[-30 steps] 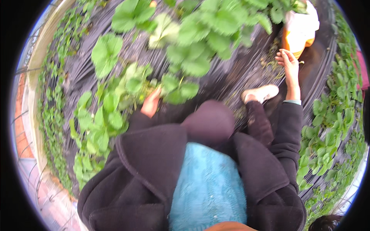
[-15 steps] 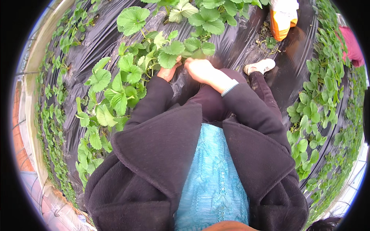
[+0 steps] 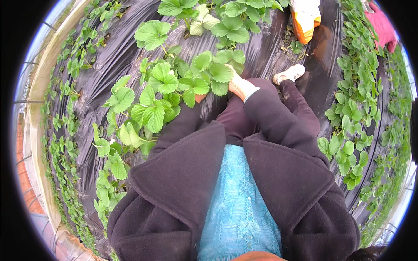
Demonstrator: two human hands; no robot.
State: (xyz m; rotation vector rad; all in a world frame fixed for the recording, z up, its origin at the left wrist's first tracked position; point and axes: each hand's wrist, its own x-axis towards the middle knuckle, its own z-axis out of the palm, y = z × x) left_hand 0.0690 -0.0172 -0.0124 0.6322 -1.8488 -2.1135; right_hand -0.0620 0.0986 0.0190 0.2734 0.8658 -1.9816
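A strawberry plant (image 3: 163, 78) with broad, toothed green leaves grows through the black plastic sheet in front of me. Its leaves cover most of my left hand (image 3: 200, 98); only a patch of skin shows below them, and the fingers are hidden. My right hand (image 3: 240, 85) is at the right edge of the same leaf cluster, touching it. Its fingers curl in behind a leaf (image 3: 220, 73), so what they hold cannot be made out. A paler, yellowish leaf (image 3: 203, 21) stands out farther up the row.
Black plastic sheeting (image 3: 126, 39) covers the ground. An orange and white bag (image 3: 305, 21) stands at the far right, beyond my white shoe (image 3: 289, 75). More strawberry rows (image 3: 355, 108) run along both sides. Someone's pink sleeve or garment (image 3: 382, 28) shows at the right rim.
My right hand has moved slightly right, apart from the left hand, and its fingers have gone behind leaves. Leaves have shifted over my left hand, which was more visible before.
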